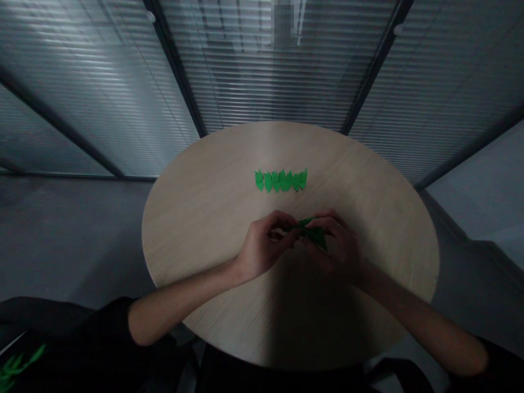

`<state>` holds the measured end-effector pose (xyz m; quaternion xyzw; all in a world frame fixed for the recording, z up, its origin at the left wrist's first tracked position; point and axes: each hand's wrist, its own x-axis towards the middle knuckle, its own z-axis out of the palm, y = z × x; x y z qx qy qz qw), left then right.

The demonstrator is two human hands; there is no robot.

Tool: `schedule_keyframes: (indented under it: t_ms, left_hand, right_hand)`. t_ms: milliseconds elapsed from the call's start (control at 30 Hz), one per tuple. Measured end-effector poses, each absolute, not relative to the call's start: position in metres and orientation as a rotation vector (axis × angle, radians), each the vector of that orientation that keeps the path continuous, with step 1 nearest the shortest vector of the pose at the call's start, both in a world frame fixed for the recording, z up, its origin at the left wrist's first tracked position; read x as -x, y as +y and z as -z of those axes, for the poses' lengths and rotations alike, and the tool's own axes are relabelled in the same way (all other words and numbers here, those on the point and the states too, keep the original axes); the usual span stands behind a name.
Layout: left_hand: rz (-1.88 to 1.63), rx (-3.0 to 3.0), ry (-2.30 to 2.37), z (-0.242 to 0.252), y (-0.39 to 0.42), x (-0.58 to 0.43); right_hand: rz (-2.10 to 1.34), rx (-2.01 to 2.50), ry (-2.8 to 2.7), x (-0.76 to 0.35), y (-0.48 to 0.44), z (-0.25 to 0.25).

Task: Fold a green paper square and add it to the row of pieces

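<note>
Both hands (262, 250) pinching green paper (315, 236)

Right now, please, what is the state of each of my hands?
Left hand: closed, holding the folded green paper.
Right hand: closed, holding the same paper.

**No words we can read**

We look at the folded green paper (313, 233) and the round wood table (196, 234), and we find no letters, numbers or signs on them that we can read.
</note>
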<state>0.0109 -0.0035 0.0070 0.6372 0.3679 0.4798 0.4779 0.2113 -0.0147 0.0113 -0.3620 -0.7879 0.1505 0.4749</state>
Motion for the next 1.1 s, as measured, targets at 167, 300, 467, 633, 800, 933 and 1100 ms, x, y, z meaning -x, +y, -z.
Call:
schedule_keyframes:
  t_ms: [167, 300, 467, 633, 800, 933, 1100]
  left_hand:
    - [-1.137, -1.552, 0.848, -0.0098, -0.0055, -0.0106]
    - [-1.11, -1.555, 0.812, -0.0124, -0.0064, -0.0112]
    - [-1.098, -1.522, 0.756, -0.0133, -0.0049, -0.0128]
    - [-1.08, -1.52, 0.706, -0.0107, -0.0045, -0.0104]
    - [-1.015, -1.582, 0.74, -0.0089, -0.0057, -0.0068]
    - [-1.038, -1.557, 0.767, -0.0091, -0.0053, -0.0079]
    - [-1.058, -1.481, 0.696, -0.0099, -0.0037, -0.0106]
  right_hand:
    - [-0.376, 0.909, -1.846, -0.2096, -0.0141, -0.013]
    - [-0.347, 0.931, -1.807, -0.2097, -0.0131, -0.0138]
    - [-0.355, 0.979, -1.761, -0.2103, -0.0135, -0.0146]
    - [-0.392, 0.996, -1.748, -0.2115, -0.0132, -0.0145]
    - [-0.397, 1.011, -1.742, -0.2111, -0.0128, -0.0151]
    - [-0.381, 0.993, -1.746, -0.2107, -0.0124, -0.015]
    - [-0.355, 0.989, -1.769, -0.2115, -0.0127, -0.0143]
